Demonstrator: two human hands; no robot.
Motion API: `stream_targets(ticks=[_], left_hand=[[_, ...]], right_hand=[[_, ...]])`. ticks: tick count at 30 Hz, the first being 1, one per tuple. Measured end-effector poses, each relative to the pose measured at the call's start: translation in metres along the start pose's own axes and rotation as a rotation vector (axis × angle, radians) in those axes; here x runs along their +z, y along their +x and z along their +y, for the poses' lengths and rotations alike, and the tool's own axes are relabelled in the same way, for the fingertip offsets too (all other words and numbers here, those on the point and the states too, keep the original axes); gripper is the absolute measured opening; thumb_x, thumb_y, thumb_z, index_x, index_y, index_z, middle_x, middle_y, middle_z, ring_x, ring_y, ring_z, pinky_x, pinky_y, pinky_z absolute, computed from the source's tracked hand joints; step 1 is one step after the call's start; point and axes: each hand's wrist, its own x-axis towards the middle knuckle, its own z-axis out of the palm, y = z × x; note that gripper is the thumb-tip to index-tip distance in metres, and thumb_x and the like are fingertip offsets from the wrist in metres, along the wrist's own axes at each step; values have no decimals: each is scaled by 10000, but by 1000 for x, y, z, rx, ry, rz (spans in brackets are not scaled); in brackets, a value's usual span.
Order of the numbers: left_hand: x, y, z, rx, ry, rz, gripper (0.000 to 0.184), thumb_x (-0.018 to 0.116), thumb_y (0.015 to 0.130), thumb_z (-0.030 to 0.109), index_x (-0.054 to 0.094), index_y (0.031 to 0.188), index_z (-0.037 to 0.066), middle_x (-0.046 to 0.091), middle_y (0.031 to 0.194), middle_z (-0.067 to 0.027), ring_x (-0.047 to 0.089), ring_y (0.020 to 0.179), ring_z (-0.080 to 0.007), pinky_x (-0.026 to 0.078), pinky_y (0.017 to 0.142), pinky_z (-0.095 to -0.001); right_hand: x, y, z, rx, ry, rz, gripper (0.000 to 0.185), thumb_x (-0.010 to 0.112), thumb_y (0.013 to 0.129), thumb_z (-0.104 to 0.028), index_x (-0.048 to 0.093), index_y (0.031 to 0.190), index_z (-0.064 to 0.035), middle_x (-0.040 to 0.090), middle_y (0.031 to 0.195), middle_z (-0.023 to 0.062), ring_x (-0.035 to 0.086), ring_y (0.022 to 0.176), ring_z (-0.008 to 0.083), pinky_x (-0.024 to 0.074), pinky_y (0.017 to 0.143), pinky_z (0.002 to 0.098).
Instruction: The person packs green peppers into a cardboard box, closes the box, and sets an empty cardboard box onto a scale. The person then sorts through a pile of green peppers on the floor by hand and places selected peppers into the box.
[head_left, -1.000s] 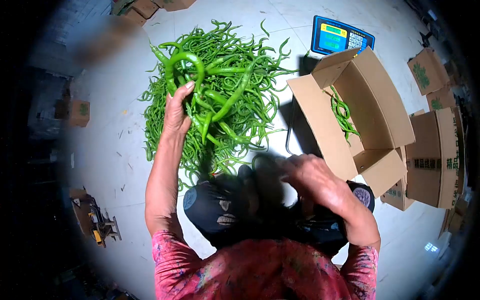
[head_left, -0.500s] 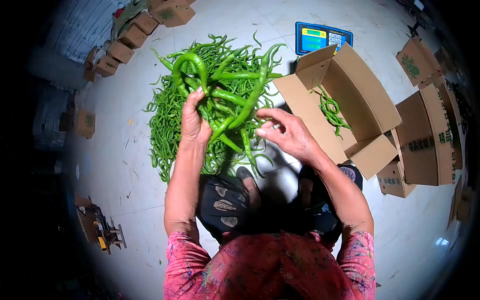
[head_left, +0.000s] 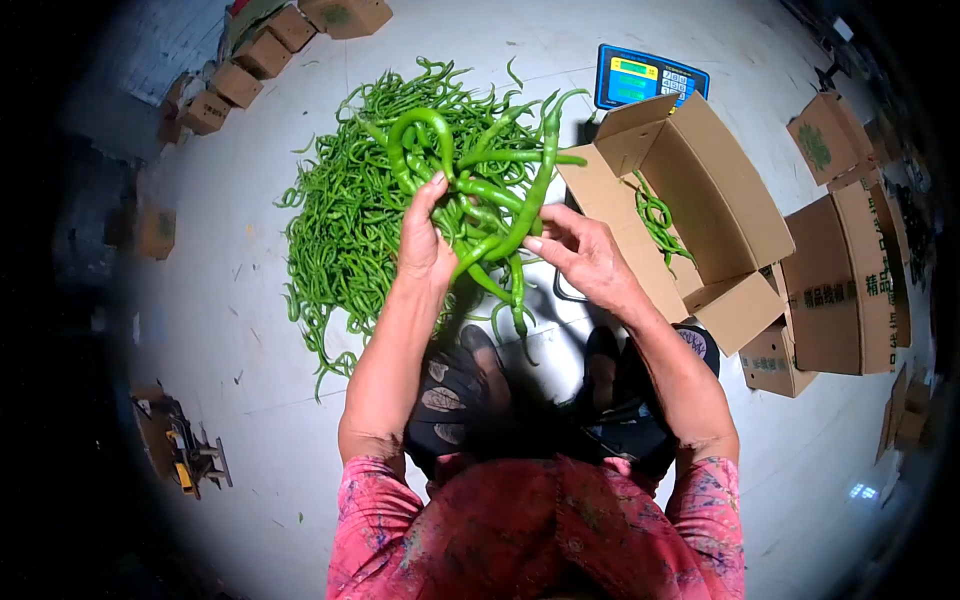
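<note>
A bunch of long green chili peppers (head_left: pixel 490 195) is gripped in my left hand (head_left: pixel 428 235), with its thumb pressed across them and several curved ends sticking out. My right hand (head_left: pixel 590 262) meets the bunch from the right, its thumb and fingertips closed at a long pepper (head_left: pixel 540 190); the exact contact is partly hidden. Beneath and behind the bunch, a big heap of green chili peppers (head_left: pixel 340 220) spreads over the floor. To the right of my right hand, an open cardboard box (head_left: pixel 715 180) holds a few peppers (head_left: pixel 657 220).
Behind the open box stands a blue scale display (head_left: pixel 650 78). More cardboard boxes (head_left: pixel 835 290) stand at the right, and a row of boxes (head_left: pixel 235 85) lines the upper left. A dark metal object with a yellow part (head_left: pixel 190 455) lies on the floor (head_left: pixel 270 440) at lower left.
My left hand and its bunch have shifted right and slightly down in view. My right thumb and fingers, apart before, have closed in at a long pepper.
</note>
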Motion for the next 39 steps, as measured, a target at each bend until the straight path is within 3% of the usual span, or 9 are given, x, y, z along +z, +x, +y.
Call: stream_targets(ticks=[3,11,22,26,28,30,34,35,39], left_hand=[[-2,0,0,5,52,-28,194,623,894,221,630,1002,60,669,885,-58,630,765,-161,547,701,-320],[-4,1,-5,66,-6,-48,371,635,875,131,551,1225,39,644,1068,-121,628,969,-244,519,904,-409],[-12,2,9,63,-135,-62,332,684,836,107,578,1149,69,645,1039,-94,622,943,-222,526,871,-414],[-27,8,22,63,-170,-67,319,653,855,143,581,1157,69,641,1066,-125,611,988,-241,511,870,-410],[-26,7,23,87,-207,-39,331,644,859,129,592,1175,46,638,1102,-127,607,1029,-260,511,898,-425],[-31,7,22,92,-215,-104,346,641,858,122,589,1188,31,639,1115,-124,607,1044,-270,509,926,-436],[-30,6,22,83,-221,-158,338,627,864,117,589,1185,16,642,1119,-131,614,1046,-278,512,936,-440],[-30,7,22,71,-224,-143,338,625,865,120,588,1185,15,642,1118,-133,615,1045,-279,515,931,-439],[-27,11,20,71,-229,-141,346,632,865,135,585,1186,15,638,1116,-147,613,1043,-287,527,904,-442]], right_hand=[[-1,-2,-27,74,187,-144,458,666,895,-203,524,1286,-11,596,1126,30,560,951,105,454,868,282],[16,10,-15,57,360,110,377,565,910,-167,546,1229,32,644,1022,83,594,961,145,453,907,297],[-18,11,-3,148,896,33,383,463,966,-88,434,1315,65,605,1146,197,625,1019,237,536,817,314],[-44,11,10,75,1068,-68,381,474,981,-124,450,1310,66,646,1047,165,648,824,169,556,708,282],[-55,7,2,53,919,13,373,492,976,-141,475,1294,54,652,1004,129,624,765,136,532,667,252],[-72,0,-8,-17,717,141,361,495,967,-122,488,1285,48,602,876,53,460,611,57,429,554,213],[-113,-9,-4,-89,907,213,356,469,985,-124,478,1303,37,581,893,44,439,613,45,404,537,191],[-116,-11,-5,-21,669,381,360,467,994,-141,475,1306,38,579,889,45,441,621,46,401,533,186],[-123,-7,23,10,-411,654,415,546,932,-213,510,1309,-45,619,1181,143,572,1031,254,461,888,377]])
